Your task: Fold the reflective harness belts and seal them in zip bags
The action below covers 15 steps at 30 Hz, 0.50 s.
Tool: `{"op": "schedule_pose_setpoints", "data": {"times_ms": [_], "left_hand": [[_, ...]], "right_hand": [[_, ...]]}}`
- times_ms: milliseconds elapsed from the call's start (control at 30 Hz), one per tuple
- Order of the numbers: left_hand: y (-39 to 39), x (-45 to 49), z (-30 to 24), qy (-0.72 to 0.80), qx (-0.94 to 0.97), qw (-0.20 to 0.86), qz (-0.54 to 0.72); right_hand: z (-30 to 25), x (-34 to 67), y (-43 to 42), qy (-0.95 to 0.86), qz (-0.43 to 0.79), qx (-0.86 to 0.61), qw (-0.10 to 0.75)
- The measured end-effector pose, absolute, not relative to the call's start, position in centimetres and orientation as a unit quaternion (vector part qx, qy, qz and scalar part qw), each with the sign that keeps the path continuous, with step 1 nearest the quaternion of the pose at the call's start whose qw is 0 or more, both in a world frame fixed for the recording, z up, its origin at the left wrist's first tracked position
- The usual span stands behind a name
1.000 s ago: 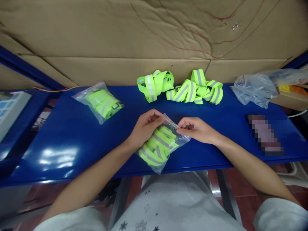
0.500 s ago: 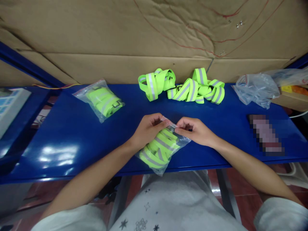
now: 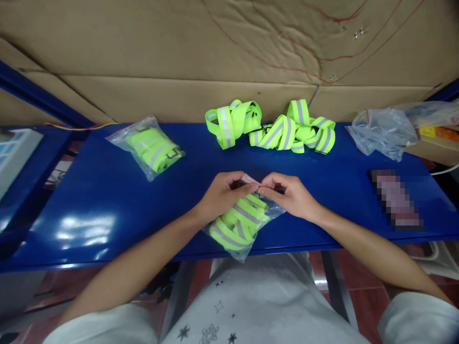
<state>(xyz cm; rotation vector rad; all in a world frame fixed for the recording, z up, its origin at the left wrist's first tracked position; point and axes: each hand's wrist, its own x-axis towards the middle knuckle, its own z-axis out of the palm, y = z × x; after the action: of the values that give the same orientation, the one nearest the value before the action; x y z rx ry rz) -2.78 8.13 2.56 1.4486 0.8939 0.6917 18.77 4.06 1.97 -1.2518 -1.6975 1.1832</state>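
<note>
A clear zip bag [image 3: 241, 253] with a folded neon-yellow reflective strap [image 3: 233, 234] inside lies at the table's front edge. My left hand [image 3: 226, 193] pinches the bag's top edge between thumb and fingers. Right beside it, my right hand [image 3: 289, 193] grips the same edge, its thumb tip close to the left thumb. The zip strip is partly covered by my fingers. Farther back on the left sits another clear bag [image 3: 148, 148] holding a similar strap with a dark buckle.
Loose reflective straps [image 3: 233, 125] and more tangled straps [image 3: 292, 129] lie along the back of the blue table [image 3: 136, 215]. Crumpled clear bags [image 3: 382, 131] rest at the back right. A blurred-out phone-shaped object [image 3: 396, 198] lies on the right. Cardboard [image 3: 150, 48] covers the wall behind.
My hands have come together along the bag's top edge, the right thumb now almost meeting the left. The strap stays inside the bag.
</note>
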Motion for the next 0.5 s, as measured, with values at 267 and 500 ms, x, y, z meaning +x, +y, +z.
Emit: {"op": "schedule_pose_setpoints", "data": {"times_ms": [267,500], "left_hand": [[8.9,-3.0,3.0,0.401,0.585,0.624,0.328],[9.2,-3.1,2.5,0.374,0.627,0.62,0.288]], "right_hand": [[2.8,20.0,4.3,-0.645,0.489,-0.49,0.323],[2.5,19.8,4.4,-0.648,0.492,-0.482,0.325]]}}
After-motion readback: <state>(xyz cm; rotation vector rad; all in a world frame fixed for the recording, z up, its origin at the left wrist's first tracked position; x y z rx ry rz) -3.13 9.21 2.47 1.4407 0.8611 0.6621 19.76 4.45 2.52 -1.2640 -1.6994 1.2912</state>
